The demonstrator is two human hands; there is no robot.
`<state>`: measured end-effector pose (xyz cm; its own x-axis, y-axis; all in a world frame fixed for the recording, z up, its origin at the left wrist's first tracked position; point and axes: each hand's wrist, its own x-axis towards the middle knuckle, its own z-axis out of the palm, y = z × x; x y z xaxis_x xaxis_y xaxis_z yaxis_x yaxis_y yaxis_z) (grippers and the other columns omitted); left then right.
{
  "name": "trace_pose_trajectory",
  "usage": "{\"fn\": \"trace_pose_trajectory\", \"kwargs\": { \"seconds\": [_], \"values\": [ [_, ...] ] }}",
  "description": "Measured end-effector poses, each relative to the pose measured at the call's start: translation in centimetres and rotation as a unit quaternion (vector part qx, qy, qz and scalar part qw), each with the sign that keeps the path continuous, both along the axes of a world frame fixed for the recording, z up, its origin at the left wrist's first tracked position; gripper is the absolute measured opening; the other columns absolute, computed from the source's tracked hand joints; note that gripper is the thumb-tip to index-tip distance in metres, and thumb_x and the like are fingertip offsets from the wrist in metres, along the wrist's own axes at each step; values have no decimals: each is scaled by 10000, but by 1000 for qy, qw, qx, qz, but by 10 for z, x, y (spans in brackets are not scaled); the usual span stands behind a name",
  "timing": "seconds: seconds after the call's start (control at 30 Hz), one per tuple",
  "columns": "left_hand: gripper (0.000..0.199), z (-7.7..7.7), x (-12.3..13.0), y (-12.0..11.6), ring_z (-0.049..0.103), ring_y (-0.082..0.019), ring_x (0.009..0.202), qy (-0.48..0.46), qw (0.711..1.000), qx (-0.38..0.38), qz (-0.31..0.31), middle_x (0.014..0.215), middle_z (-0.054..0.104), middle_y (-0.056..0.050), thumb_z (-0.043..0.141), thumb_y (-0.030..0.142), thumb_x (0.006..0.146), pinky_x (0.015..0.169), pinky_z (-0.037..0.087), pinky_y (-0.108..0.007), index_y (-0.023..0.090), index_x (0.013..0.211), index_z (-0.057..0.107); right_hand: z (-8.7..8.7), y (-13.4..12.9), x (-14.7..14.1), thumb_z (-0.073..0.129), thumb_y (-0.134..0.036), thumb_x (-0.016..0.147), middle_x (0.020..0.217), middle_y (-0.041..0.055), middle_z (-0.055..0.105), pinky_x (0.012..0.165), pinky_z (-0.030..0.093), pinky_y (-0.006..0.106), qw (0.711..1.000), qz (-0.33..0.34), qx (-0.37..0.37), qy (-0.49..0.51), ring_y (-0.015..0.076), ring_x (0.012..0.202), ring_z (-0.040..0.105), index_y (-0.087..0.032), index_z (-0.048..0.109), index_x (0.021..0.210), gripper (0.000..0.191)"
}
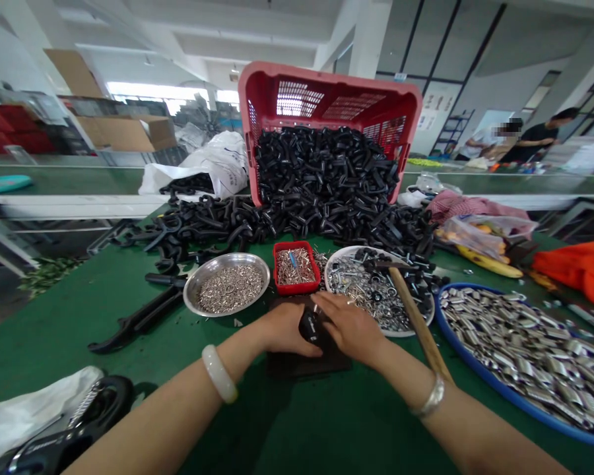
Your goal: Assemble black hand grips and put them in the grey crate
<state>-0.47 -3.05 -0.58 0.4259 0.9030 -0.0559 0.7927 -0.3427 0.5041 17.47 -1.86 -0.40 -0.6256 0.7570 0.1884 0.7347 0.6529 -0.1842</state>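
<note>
My left hand (288, 330) is closed around a small black plastic part with white lettering (311, 326), above a dark flat block (297, 367) on the green table. At the far side of that part, my right hand (352, 330) has its fingers bent together, touching its top edge by a small shiny metal piece. What the right fingertips pinch is too small to make out. A wooden-handled hammer (412, 316) rests with its head on a white tray (400, 334) of bolts and rings, just right of my right hand.
A steel bowl (192, 305) of small metal bits and a red box (297, 287) of pins stand behind my hands. Black handles spill from a tipped red crate (329, 79). To the right is a blue-rimmed tray (499, 389) of metal pieces. Two people work far right.
</note>
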Motion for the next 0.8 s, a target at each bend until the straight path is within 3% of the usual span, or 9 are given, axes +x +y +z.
{"fn": "trace_pose_trajectory", "kwargs": {
  "seconds": [0.07,0.13,0.23,0.4,0.5,0.6,0.7,0.8],
  "values": [
    [538,0,0,3,575,-189,676,79,996,30,-23,784,626,-33,653,557,499,599,424,-264,174,870,584,-2,1,1,446,-219,812,1045,68,576,757,418,284,997,6,1,-73,198,963,526,-220,525,1090,289],
    [598,-2,0,2,566,-234,796,140,985,96,-26,905,611,-81,613,588,539,676,427,-308,156,952,571,-6,-2,0,413,-257,840,923,79,591,698,421,272,993,-31,19,-112,198,886,549,-194,572,950,204],
    [649,-8,0,-3,491,-282,985,199,964,172,-28,1092,542,-121,522,590,657,798,389,-381,166,1148,493,-10,-10,-2,377,-300,858,880,95,585,645,419,271,988,-76,48,-127,201,817,567,-171,581,883,243],
    [717,-1,-9,2,458,-287,1044,214,962,166,-41,1184,498,-113,437,667,684,822,385,-389,211,1238,429,10,-13,25,359,-441,853,871,78,607,577,422,267,982,-138,85,-100,196,753,592,-203,610,908,350],
    [488,14,-18,30,520,-234,967,202,965,158,47,1103,560,-78,318,546,821,773,415,-338,235,1140,518,21,-8,68,339,-457,851,889,100,612,577,435,307,949,-259,154,-94,232,780,594,-198,607,972,392],
    [334,23,-25,72,546,-246,943,263,940,115,183,1019,611,-109,355,344,858,760,418,-335,192,1027,600,18,-6,108,387,-432,825,810,104,614,539,446,332,934,-308,114,-140,244,711,605,-185,621,926,355],
    [274,20,-29,109,560,-282,936,289,932,79,206,989,626,-169,473,262,796,753,423,-343,124,967,636,5,-8,126,370,-431,832,861,100,607,549,464,331,945,-292,76,-122,218,689,609,-185,599,985,369],
    [249,15,-30,128,579,-259,915,292,935,59,192,992,638,-143,520,264,764,741,427,-314,160,948,652,-5,-11,128,353,-432,842,940,87,586,577,477,323,953,-287,66,-72,196,701,611,-192,584,1006,371]
  ]
}}
